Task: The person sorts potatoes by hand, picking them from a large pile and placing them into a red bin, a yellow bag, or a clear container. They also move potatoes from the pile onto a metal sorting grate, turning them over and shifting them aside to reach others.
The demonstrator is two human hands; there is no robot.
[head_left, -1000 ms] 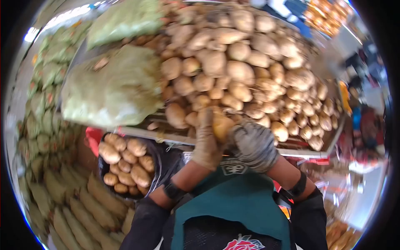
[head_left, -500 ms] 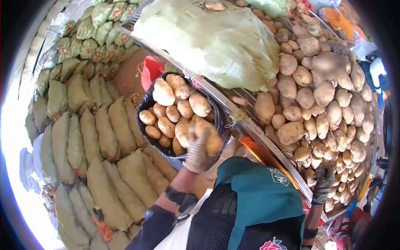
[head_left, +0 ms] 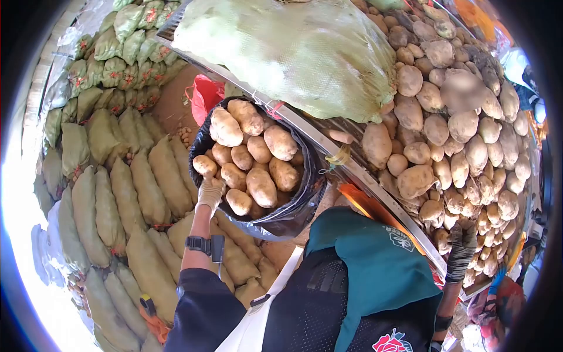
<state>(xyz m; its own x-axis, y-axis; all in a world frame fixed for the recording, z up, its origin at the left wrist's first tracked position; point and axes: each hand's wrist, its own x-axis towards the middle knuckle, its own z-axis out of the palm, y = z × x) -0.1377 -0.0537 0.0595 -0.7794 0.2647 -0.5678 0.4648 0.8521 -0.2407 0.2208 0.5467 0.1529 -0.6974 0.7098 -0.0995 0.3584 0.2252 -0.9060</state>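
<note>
A bucket [head_left: 307,212] lined with black plastic stands beside the metal edge of the potato bed, heaped with large potatoes [head_left: 261,188]. My left hand [head_left: 210,193], in a pale dirty glove, is at the bucket's left rim with its fingers curled just below a small potato [head_left: 204,166]. What lies under those fingers is hidden; it could be a potato or the rim. My right hand [head_left: 462,251], in a darker glove, rests against the lower part of the potato pile [head_left: 463,126], fingers stretched out, holding nothing visible.
A metal rail [head_left: 305,136] separates the bucket from the pile. A big pale green sack [head_left: 287,56] lies on the bed. Many filled sacks [head_left: 132,196] cover the floor at left, with more stacked behind. A red bag [head_left: 206,98] touches the bucket's far side.
The potato that my left hand held now lies at the right of the bucket. That hand has moved left to the rim. My right hand stays at the pile.
</note>
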